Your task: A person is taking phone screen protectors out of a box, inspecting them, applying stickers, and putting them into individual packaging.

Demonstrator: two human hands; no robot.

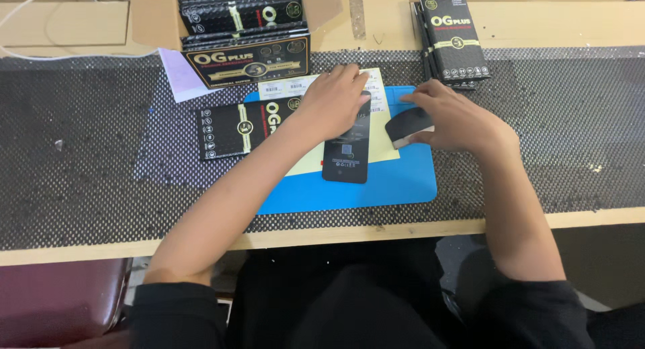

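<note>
The left hand (334, 97) lies palm down, fingers spread flat, pressing on the upper end of a flat black rectangular phone-shaped slab (346, 154) that runs lengthwise from under the palm toward the person. It grips nothing; it only bears down. Under the slab is a pale yellow paper sheet (306, 162), and under that a bright blue rubber work mat (376, 188) on the bench (80, 154), which is covered with a dark dotted anti-slip mesh.

The right hand (450, 117), just beside the left on its outer side, is curled loosely around a small black-and-white card-like piece (406, 127), thumb and fingers pinching its far edge while its near corner rests on the blue mat, close to the slab's right edge without clearly touching it.

Left of the left hand's wrist lies a flat black retail sleeve with gold trim (238, 128). Beyond the fingertips sit white label strips (282, 88) and an open brown cardboard carton packed with similar black sleeves (242, 26). Beyond the right hand stands a neat stack of the same black sleeves (453, 47) on the pale wooden part of the bench.
</note>
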